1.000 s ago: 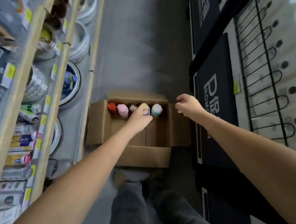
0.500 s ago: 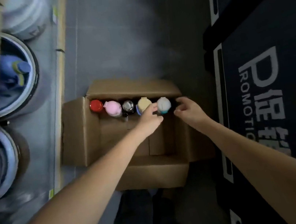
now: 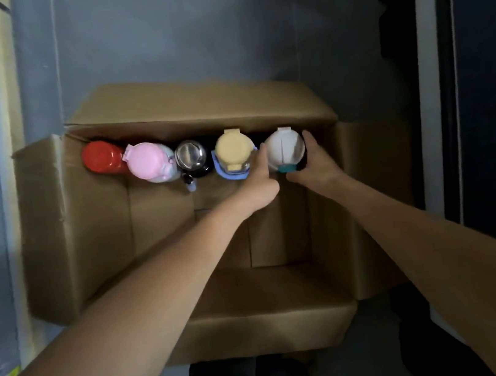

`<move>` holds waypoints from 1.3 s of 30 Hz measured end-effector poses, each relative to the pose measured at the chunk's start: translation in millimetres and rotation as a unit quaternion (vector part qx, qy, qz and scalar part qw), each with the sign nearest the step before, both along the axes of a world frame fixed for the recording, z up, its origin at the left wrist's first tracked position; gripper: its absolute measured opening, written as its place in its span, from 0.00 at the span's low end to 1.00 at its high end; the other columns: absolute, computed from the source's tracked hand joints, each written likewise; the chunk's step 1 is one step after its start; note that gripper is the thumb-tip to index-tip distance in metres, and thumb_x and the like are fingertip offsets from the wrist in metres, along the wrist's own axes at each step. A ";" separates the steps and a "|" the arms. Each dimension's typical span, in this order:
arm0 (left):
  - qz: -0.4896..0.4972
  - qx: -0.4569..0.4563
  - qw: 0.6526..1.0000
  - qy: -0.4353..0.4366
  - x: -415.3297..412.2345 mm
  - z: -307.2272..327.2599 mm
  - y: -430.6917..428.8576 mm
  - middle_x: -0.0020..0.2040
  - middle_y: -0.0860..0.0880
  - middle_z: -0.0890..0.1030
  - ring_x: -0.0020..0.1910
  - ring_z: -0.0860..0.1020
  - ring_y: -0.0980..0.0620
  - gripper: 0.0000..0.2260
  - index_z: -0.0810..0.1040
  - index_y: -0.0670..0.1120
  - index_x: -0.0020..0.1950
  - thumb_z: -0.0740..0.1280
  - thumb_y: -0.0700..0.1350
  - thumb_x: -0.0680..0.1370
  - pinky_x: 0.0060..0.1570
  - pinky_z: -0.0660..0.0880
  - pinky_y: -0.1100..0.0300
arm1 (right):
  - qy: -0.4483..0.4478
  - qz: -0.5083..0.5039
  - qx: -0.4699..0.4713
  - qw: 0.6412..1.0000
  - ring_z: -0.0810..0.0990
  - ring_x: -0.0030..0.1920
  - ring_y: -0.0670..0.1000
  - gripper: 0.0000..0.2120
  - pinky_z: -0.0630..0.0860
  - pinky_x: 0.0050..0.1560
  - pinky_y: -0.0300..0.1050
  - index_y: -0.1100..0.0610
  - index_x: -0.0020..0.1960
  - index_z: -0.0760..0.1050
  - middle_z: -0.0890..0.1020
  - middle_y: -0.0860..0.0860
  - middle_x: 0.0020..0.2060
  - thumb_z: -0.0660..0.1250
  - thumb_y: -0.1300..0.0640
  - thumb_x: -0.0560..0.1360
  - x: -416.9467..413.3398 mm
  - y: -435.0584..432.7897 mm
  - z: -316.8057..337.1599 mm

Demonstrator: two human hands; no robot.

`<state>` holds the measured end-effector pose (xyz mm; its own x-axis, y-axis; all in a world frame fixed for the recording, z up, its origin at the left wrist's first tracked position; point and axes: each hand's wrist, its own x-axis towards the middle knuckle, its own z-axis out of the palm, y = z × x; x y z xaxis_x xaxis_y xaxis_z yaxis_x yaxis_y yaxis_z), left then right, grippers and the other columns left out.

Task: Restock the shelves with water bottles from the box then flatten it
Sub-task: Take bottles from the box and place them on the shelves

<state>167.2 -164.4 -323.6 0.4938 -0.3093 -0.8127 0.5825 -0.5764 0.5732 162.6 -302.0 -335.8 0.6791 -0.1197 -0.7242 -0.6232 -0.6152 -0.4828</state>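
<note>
Our left hand (image 3: 259, 183) and right hand (image 3: 314, 163) gripped the white-lidded bottle (image 3: 285, 147) from either side; it stood upright at the far right inside the box (image 3: 70, 233).

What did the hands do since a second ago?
Both hands reached forward into the box. The left hand slid from the yellow bottle to touch the white bottle; the right hand came from outside and wraps its other side. The bottles stayed in their row.
</note>
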 end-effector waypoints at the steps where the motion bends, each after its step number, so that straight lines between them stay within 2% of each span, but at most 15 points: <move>1: 0.002 -0.002 1.000 0.004 0.5 -7.1 -1.4 0.78 0.50 0.44 0.77 0.47 0.50 0.34 0.40 0.49 0.77 0.54 0.31 0.78 0.69 0.55 0.62 | -0.005 0.008 0.003 1.000 0.60 0.74 0.54 0.46 0.62 0.69 0.46 0.53 0.78 0.45 0.60 0.54 0.74 0.71 0.65 0.71 -0.8 -0.7 -11.2; 5: 0.053 -0.029 0.998 0.010 3.2 -21.2 -10.3 0.77 0.49 0.52 0.76 0.54 0.50 0.35 0.45 0.48 0.78 0.52 0.27 0.76 0.66 0.56 0.66 | -0.047 0.031 -0.017 0.998 0.61 0.72 0.55 0.46 0.64 0.67 0.47 0.52 0.77 0.45 0.60 0.55 0.73 0.72 0.65 0.70 -1.4 -0.1 -39.6; 10: 0.111 -0.067 0.991 0.031 -4.0 -30.9 -6.5 0.76 0.48 0.59 0.74 0.60 0.50 0.35 0.50 0.48 0.77 0.53 0.24 0.74 0.62 0.61 0.64 | -0.115 0.030 -0.035 0.992 0.68 0.67 0.51 0.44 0.71 0.62 0.48 0.52 0.73 0.54 0.67 0.52 0.68 0.77 0.60 0.66 -11.5 2.7 -53.8; 13: 0.095 -0.061 0.993 0.030 -9.5 -26.2 -0.7 0.75 0.48 0.60 0.73 0.61 0.51 0.34 0.53 0.47 0.77 0.53 0.25 0.74 0.66 0.63 0.59 | -0.130 0.043 -0.050 0.989 0.70 0.65 0.51 0.42 0.74 0.58 0.47 0.51 0.72 0.56 0.69 0.51 0.66 0.77 0.58 0.66 -24.8 -0.9 -48.7; 17: 0.084 -0.042 0.995 0.017 -22.8 5.3 4.2 0.73 0.47 0.62 0.71 0.63 0.51 0.30 0.57 0.45 0.76 0.54 0.27 0.76 0.63 0.64 0.62 | -0.128 0.052 -0.030 0.990 0.70 0.65 0.50 0.41 0.74 0.60 0.48 0.50 0.71 0.58 0.70 0.50 0.65 0.77 0.55 0.65 -45.7 -0.4 -18.9; 20: 0.075 -0.044 0.996 0.003 -29.5 39.9 7.7 0.68 0.47 0.63 0.68 0.65 0.50 0.26 0.63 0.45 0.73 0.57 0.30 0.76 0.65 0.65 0.60 | -0.125 0.059 -0.029 0.990 0.71 0.64 0.49 0.41 0.76 0.59 0.53 0.50 0.71 0.58 0.71 0.49 0.64 0.77 0.53 0.65 -56.8 2.1 19.1; 23: 0.069 -0.034 0.997 -0.007 -35.9 75.4 18.3 0.63 0.42 0.72 0.62 0.73 0.46 0.24 0.72 0.47 0.64 0.60 0.37 0.68 0.65 0.70 0.47 | -0.118 0.067 -0.013 0.991 0.74 0.60 0.48 0.38 0.78 0.56 0.52 0.50 0.68 0.60 0.73 0.48 0.61 0.77 0.51 0.65 -64.7 4.7 69.8; 24: 0.071 -0.038 0.997 -0.014 -39.1 87.4 21.7 0.60 0.42 0.75 0.60 0.74 0.46 0.22 0.74 0.45 0.61 0.59 0.39 0.67 0.63 0.72 0.47 | -0.116 0.070 -0.005 0.991 0.75 0.59 0.47 0.36 0.79 0.55 0.50 0.50 0.67 0.61 0.74 0.48 0.60 0.77 0.52 0.66 -67.3 6.2 88.0; 26: 0.072 -0.044 0.996 -0.024 -44.1 121.8 28.1 0.52 0.46 0.77 0.56 0.75 0.50 0.13 0.73 0.44 0.55 0.60 0.38 0.72 0.58 0.73 0.55 | -0.112 0.073 0.011 0.991 0.75 0.58 0.46 0.35 0.79 0.53 0.44 0.50 0.67 0.61 0.74 0.46 0.59 0.77 0.52 0.67 -71.3 8.8 121.6; 27: 0.074 -0.044 0.996 -0.031 -48.0 149.5 33.1 0.51 0.49 0.76 0.56 0.73 0.50 0.13 0.72 0.46 0.56 0.61 0.36 0.74 0.56 0.72 0.57 | -0.116 0.079 0.017 0.990 0.75 0.57 0.45 0.36 0.78 0.51 0.40 0.50 0.67 0.61 0.73 0.45 0.58 0.77 0.52 0.67 -72.4 11.1 149.0; 29: 0.078 -0.046 0.995 -0.046 -54.0 187.1 44.6 0.59 0.49 0.73 0.62 0.70 0.50 0.22 0.68 0.47 0.65 0.61 0.32 0.74 0.61 0.70 0.55 | -0.121 0.087 0.030 0.988 0.75 0.56 0.44 0.35 0.76 0.46 0.34 0.50 0.68 0.61 0.72 0.43 0.57 0.77 0.52 0.67 -72.8 18.3 193.7; 31: 0.073 -0.042 0.994 -0.066 -62.2 224.3 60.5 0.66 0.48 0.69 0.66 0.68 0.49 0.30 0.62 0.49 0.71 0.62 0.31 0.72 0.66 0.68 0.50 | -0.124 0.087 0.053 0.987 0.76 0.54 0.44 0.34 0.77 0.44 0.32 0.51 0.67 0.61 0.72 0.43 0.56 0.76 0.52 0.68 -71.5 29.8 233.6; 35: 0.093 -0.057 0.990 -0.095 -81.0 297.0 90.5 0.65 0.50 0.70 0.66 0.69 0.50 0.34 0.60 0.49 0.71 0.67 0.31 0.70 0.65 0.69 0.52 | -0.146 0.100 0.078 0.981 0.77 0.47 0.45 0.32 0.76 0.40 0.31 0.52 0.67 0.62 0.73 0.44 0.53 0.74 0.50 0.70 -75.3 58.8 313.6; 37: 0.122 -0.047 0.986 -0.106 -91.5 328.4 101.4 0.63 0.51 0.70 0.64 0.71 0.50 0.35 0.57 0.51 0.72 0.71 0.36 0.71 0.62 0.70 0.54 | -0.161 0.110 0.084 0.977 0.77 0.46 0.45 0.30 0.76 0.41 0.32 0.52 0.67 0.62 0.73 0.45 0.52 0.72 0.48 0.71 -74.3 75.9 348.1; 39: 0.177 -0.041 0.974 -0.133 -117.7 375.4 117.9 0.64 0.51 0.70 0.62 0.73 0.50 0.38 0.56 0.53 0.71 0.74 0.43 0.69 0.62 0.72 0.52 | -0.182 0.145 0.095 0.968 0.78 0.44 0.45 0.29 0.76 0.41 0.32 0.53 0.66 0.63 0.74 0.45 0.51 0.71 0.45 0.71 -83.2 99.0 395.9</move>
<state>49.5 -46.6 51.8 0.7710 -0.1405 -0.6212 0.5607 -0.3126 0.7667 79.5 -203.1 60.1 0.8782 0.2261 -0.4214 -0.2057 -0.6169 -0.7597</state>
